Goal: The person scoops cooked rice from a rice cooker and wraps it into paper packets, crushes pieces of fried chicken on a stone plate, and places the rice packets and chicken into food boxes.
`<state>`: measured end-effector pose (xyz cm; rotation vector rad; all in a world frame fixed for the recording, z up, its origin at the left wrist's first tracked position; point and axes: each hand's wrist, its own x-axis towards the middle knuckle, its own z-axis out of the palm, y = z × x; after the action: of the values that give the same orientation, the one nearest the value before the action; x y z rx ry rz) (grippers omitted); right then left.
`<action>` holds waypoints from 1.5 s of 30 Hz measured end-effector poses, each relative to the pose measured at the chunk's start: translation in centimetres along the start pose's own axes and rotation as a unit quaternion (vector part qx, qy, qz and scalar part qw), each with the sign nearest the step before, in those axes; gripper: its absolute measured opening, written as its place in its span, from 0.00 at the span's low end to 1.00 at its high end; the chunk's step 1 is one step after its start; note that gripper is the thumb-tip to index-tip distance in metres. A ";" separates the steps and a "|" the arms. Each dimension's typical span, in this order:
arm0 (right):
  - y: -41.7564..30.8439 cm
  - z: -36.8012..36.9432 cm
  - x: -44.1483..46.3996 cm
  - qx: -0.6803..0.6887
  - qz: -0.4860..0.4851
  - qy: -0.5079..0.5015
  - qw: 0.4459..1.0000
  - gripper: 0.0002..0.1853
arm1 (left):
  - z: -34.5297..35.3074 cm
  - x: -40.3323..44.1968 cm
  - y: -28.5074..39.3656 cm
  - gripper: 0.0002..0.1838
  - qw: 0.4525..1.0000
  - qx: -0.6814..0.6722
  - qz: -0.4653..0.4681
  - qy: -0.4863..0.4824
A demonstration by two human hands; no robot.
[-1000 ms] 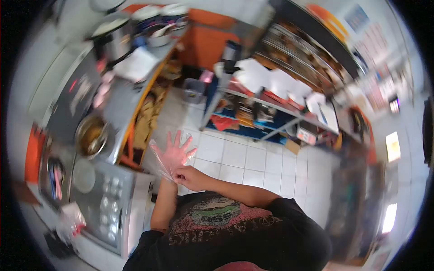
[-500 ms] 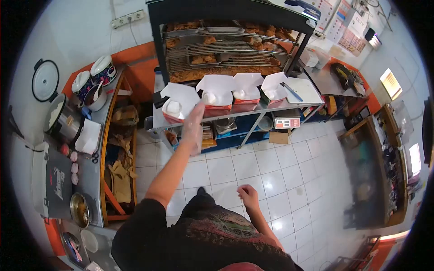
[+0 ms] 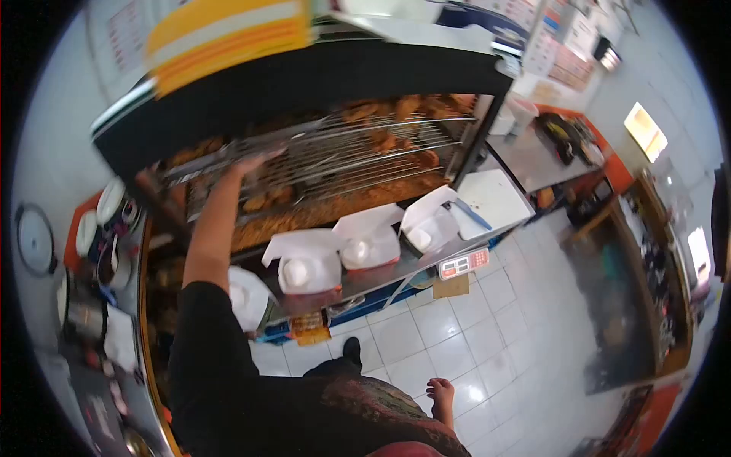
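While our left hand reaches through the open front of the black cabinet, its fingers blur against the wire rack, and we cannot tell from the head view whether they are apart or together, or touching anything. Just below that hand, toward the cabinet's left side, lie brown fried pieces; more sit toward the right end of the racks. Our right hand hangs low over the tiled floor, well apart from the tabletop, its fingers loosely bent and slightly apart. Along the tabletop's front edge we see four white boxes with lids up, each with a pale lump inside, the leftmost partly behind our sleeve. Near the right end lies a white board, a blue-handled knife resting at its left edge.
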<state>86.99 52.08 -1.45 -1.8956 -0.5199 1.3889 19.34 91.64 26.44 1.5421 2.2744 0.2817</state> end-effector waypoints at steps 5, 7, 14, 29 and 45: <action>-1.6 2.3 4.8 0.030 -0.002 -0.006 1.000 0.07 | -0.5 4.3 -1.1 0.48 0.998 0.047 -0.010 -0.035; -2.6 3.3 6.6 0.014 0.015 0.004 1.000 0.07 | -0.9 4.7 -1.7 0.48 0.997 0.058 -0.018 -0.043; -5.4 5.8 12.4 0.012 -0.010 0.002 1.000 0.07 | -1.6 5.0 -2.6 0.48 0.994 0.073 -0.046 -0.061; -11.5 2.2 18.7 -0.021 -0.020 -0.029 0.999 0.07 | -1.6 3.6 -1.4 0.47 0.990 0.079 -0.094 -0.073; -25.8 1.7 21.2 0.019 -0.175 -0.016 0.984 0.07 | -0.9 2.4 -1.5 0.47 0.988 0.079 -0.117 -0.058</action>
<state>94.92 84.11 3.80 -1.6566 -0.7939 1.1903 16.86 93.32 26.23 1.3080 2.4021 -0.0538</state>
